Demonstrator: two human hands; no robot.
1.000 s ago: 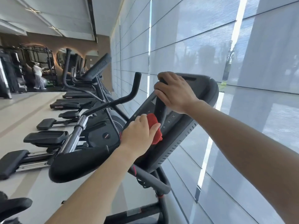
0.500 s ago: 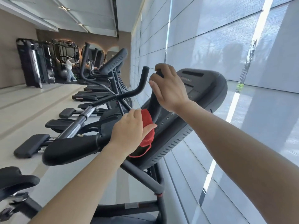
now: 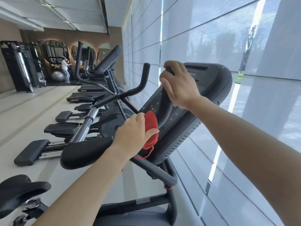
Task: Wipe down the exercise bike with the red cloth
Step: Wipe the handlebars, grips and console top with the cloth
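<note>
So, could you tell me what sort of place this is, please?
Most likely a gym: there is a row of cardio machines, a cable weight station at the back, and a silver exercise ball on the floor near it.

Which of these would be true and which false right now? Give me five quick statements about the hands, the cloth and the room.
1. The left hand holds the red cloth against the bike's console. True.
2. The right hand hangs free. False: it grips the upright handle in front of the console.
3. A loose thread dangles from the cloth. True.
4. Nobody else is in the room. False: a person stands at the far end.
5. Other machines stand in a row on the left. True.
</note>
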